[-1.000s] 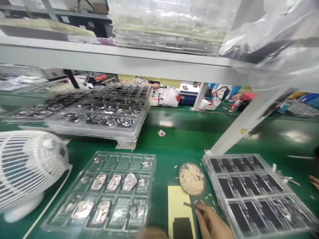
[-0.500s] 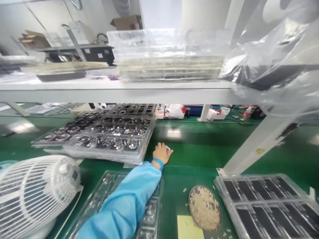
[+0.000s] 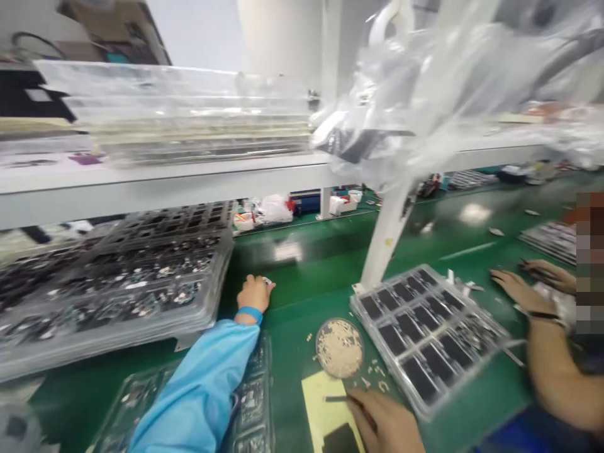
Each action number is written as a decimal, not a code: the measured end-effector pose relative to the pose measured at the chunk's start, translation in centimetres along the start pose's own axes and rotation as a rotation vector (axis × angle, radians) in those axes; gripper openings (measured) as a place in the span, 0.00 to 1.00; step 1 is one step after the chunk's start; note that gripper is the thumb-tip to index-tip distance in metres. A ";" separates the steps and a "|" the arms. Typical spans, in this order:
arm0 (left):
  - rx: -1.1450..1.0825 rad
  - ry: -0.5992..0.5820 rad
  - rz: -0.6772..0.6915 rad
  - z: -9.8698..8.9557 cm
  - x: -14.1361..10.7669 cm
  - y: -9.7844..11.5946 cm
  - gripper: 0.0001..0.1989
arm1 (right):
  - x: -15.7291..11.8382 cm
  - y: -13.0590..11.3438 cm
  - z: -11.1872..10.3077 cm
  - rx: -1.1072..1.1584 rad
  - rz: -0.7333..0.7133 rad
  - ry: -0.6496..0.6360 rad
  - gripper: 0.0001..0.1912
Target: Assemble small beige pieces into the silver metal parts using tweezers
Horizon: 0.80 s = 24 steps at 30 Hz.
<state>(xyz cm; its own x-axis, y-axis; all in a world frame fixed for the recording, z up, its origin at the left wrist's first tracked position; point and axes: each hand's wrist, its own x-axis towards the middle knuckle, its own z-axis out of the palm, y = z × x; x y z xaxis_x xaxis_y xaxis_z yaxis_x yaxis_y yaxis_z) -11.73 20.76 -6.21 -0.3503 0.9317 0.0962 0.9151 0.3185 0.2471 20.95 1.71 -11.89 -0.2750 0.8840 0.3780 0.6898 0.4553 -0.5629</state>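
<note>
My left hand (image 3: 255, 294), in a blue sleeve with a blue wristband, reaches over the green surface, palm down. Its thumb and fingers close on a small whitish part (image 3: 267, 281), mostly hidden by the hand. At the bottom, my right hand (image 3: 384, 420) is over a yellow paper (image 3: 317, 393). A thin dark strip (image 3: 334, 398) meets its fingertips; its kind is unclear. A black flat piece (image 3: 343, 440) lies by those fingers, partly cut off. Above the paper stands a round dish (image 3: 340, 348) of small beige bits, some scattered beside it.
Stacked clear trays (image 3: 207, 308) of small parts stand left; another parts tray (image 3: 255, 402) lies under my left sleeve. A tray of black panels (image 3: 419, 336) sits right, beside a shelf post (image 3: 384, 242). A co-worker's hands (image 3: 514, 292) work at far right. A shelf (image 3: 212, 182) spans above.
The view has swung right, bringing in my right hand and a co-worker's arms. The fan has mostly left view at left. My left hand stays reached out with the small part.
</note>
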 end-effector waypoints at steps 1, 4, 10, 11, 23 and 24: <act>-0.028 -0.003 0.036 -0.6 -0.1 0.5 0.16 | 0.1 0.0 -0.4 -0.018 -0.025 -0.024 0.14; -0.165 -0.020 0.205 -2.6 -1.8 2.3 0.16 | 0.4 -0.1 -1.6 -0.065 -0.024 -0.060 0.11; -0.538 -0.140 0.400 -5.2 -11.6 3.7 0.27 | 0.1 0.2 -2.3 0.100 -0.019 0.028 0.10; -0.624 -0.165 0.403 -5.4 -13.4 3.6 0.27 | 0.1 0.2 -2.3 0.141 -0.028 0.048 0.10; -1.385 -0.466 0.111 -1.3 -20.8 4.5 0.26 | 1.0 1.6 -2.9 0.528 0.109 -0.080 0.09; -1.408 -0.499 0.105 -1.1 -21.0 4.4 0.23 | 1.0 1.6 -2.9 0.524 0.122 -0.075 0.08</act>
<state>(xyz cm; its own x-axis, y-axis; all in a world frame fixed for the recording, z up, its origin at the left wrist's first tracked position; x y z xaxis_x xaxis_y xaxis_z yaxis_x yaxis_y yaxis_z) -0.54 2.41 -6.03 0.0713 0.9937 -0.0870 -0.1073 0.0943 0.9897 23.73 3.07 -10.29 -0.2745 0.9300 0.2443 0.2988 0.3240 -0.8977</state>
